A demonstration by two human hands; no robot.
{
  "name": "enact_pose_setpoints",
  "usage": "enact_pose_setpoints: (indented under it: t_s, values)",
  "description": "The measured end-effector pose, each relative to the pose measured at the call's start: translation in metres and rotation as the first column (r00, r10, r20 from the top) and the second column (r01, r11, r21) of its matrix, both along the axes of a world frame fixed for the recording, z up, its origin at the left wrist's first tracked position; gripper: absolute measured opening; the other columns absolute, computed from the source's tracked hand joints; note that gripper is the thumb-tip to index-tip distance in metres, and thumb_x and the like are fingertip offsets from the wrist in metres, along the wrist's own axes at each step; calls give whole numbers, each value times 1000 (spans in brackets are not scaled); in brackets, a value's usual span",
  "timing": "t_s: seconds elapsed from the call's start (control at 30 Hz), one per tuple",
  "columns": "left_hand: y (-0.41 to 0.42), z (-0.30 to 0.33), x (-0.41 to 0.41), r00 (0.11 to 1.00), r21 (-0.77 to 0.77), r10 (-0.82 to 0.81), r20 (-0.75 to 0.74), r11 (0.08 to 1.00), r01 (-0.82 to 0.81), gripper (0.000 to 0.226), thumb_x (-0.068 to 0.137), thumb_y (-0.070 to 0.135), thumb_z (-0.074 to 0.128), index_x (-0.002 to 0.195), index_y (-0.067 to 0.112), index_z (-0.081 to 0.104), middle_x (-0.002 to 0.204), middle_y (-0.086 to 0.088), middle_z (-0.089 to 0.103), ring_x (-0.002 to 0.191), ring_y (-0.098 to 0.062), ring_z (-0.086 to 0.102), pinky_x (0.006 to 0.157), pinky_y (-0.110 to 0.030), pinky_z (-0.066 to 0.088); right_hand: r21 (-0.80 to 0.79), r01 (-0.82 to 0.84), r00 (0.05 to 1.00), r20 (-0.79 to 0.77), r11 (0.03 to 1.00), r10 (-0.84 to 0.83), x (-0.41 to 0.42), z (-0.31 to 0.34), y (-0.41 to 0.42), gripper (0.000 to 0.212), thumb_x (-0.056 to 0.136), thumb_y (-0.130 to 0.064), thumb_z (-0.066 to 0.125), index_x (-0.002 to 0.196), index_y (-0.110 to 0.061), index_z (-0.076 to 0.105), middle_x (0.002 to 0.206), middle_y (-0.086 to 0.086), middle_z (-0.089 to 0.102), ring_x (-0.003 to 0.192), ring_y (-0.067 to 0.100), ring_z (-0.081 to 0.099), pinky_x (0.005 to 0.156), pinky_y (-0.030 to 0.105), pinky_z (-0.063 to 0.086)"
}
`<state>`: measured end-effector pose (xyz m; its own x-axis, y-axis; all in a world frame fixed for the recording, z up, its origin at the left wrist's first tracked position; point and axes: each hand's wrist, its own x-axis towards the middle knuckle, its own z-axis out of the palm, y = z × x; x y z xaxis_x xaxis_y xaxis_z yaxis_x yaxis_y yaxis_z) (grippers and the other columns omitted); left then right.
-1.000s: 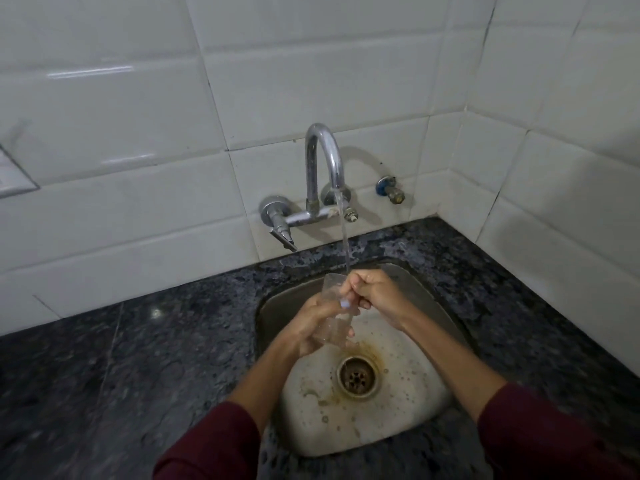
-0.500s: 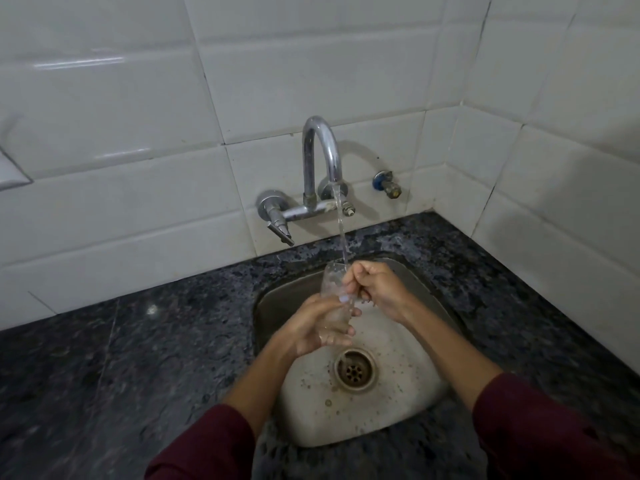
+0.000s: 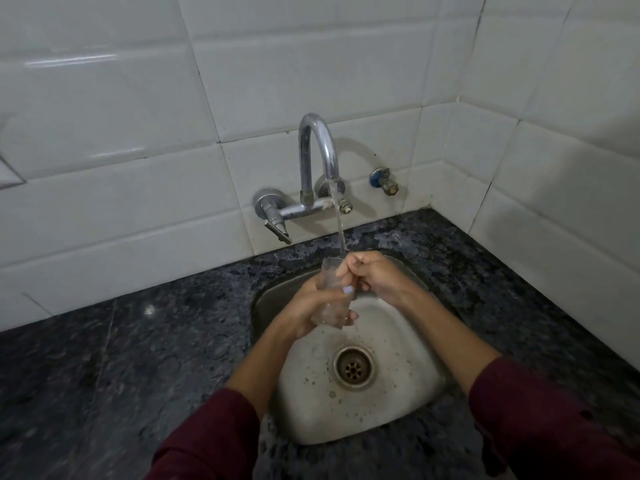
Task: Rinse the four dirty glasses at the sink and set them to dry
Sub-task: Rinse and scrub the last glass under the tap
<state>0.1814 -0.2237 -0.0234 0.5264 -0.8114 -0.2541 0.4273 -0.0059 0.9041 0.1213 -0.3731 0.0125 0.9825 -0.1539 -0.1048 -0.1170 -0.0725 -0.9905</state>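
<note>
Our left hand [image 3: 308,308] wraps its fingers [image 3: 341,299] round the clear glass [image 3: 330,299], gripping it just above the frame's centre; our right hand [image 3: 372,275] pinches the glass's rim with curled fingers, whether any reach inside we cannot tell; the glass stands nearly upright over the sink [image 3: 398,414], its mouth under the thin stream of water [image 3: 340,230] from the curved tap [image 3: 317,157]; the drain [image 3: 354,367] lies below the hands; dark speckled counter [image 3: 121,358] surrounds the sink; white tiles [image 3: 104,133] fill the upper frame; maroon sleeves [image 3: 207,441] enter from the bottom edge.
</note>
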Motion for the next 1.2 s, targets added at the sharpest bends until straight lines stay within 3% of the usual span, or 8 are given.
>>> enact_pose_setpoints:
  t_s: [0.1, 0.23, 0.37, 0.43, 0.53, 0.8, 0.9, 1.2]
  values:
    - [2, 3, -4, 990, -48, -20, -143, 999, 13, 57, 73, 9, 71, 126, 4, 51, 97, -17, 65, 65, -29, 64, 59, -41, 58, -37, -34, 999, -7, 999, 33, 1, -2, 2, 34, 97, -8, 40, 72, -11, 62, 52, -6, 62, 43, 4, 49, 45, 18, 33]
    - [-13, -1, -17, 863, 367, 150, 482, 860, -355, 67, 71, 16, 76, 127, 17, 41, 101, -4, 64, 80, -20, 65, 69, -33, 55, -405, 45, 993, -78, 913, -84, 9, -5, 14, 33, 84, 2, 51, 60, -19, 62, 65, 0, 66, 64, 8, 64, 68, 26, 51]
    - [-17, -13, -23, 634, 346, 88, 768, 776, -527, 81, 71, 30, 76, 137, 22, 30, 110, -2, 62, 92, -22, 63, 75, -32, 51, -443, 117, 982, -82, 889, -170, 16, -13, 20, 34, 73, 6, 57, 56, -22, 61, 69, 3, 67, 80, 20, 66, 81, 30, 53]
    - [-14, -11, -13, 766, 359, 91, 637, 844, -399, 79, 67, 35, 77, 133, 25, 35, 117, -5, 63, 94, -24, 65, 79, -35, 54, -282, 132, 984, -80, 950, -160, 13, -14, 13, 35, 82, 3, 53, 58, -19, 63, 61, 2, 65, 65, 13, 64, 73, 29, 52]
    - [-5, -2, -1, 998, 76, 49, 48, 996, -53, 66, 72, 29, 76, 130, 15, 47, 116, -19, 63, 78, -32, 66, 68, -43, 59, -63, 26, 999, -19, 998, -27, 5, -12, 3, 38, 95, -5, 42, 63, -14, 60, 50, -9, 57, 43, 1, 44, 51, 24, 34]
    - [-18, -8, -10, 984, 117, 180, 2, 977, -179, 48, 81, 24, 72, 122, 12, 49, 97, -19, 63, 61, -29, 64, 52, -37, 55, -225, 151, 981, -86, 963, -173, 12, -13, 6, 37, 96, -10, 42, 65, -16, 62, 61, 1, 56, 55, 9, 46, 46, 18, 36]
    - [-21, -7, -13, 956, 179, 108, -272, 982, -60, 26, 85, 31, 64, 100, 10, 65, 83, -16, 60, 60, -26, 60, 56, -33, 53, -244, 208, 939, -221, 947, -264, 16, -14, 9, 29, 93, -8, 43, 77, -4, 67, 65, 5, 58, 51, 10, 47, 34, 12, 32]
    - [-13, -18, -14, 850, 207, -9, -527, 969, 138, 58, 79, 53, 57, 106, 2, 61, 89, -19, 58, 63, -27, 65, 57, -38, 59, -212, 161, 893, -384, 964, -234, 10, -40, 11, 17, 88, -16, 58, 77, -6, 67, 56, 5, 53, 41, 11, 41, 39, 20, 27]
